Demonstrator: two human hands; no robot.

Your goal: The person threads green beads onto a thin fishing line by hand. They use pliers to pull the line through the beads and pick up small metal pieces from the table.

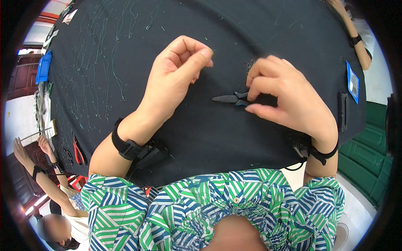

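My left hand is raised over the black cloth, with its thumb and index finger pinched together. A tiny bit of green shows at the fingertips, too small to make out. Small dark pliers with blue-edged handles point left from my right hand. Its thumb and curled fingers close about the handles, whose ends are partly hidden. Just beyond those fingers lies a little cluster of fish hooks. Several thin green lines with hooks are spread on the cloth, left of my left hand.
Red-handled pliers and black scissors lie at the left edge. Blue packets rest at the left and right edges, near a black bar. Other people's arms show at left and upper right.
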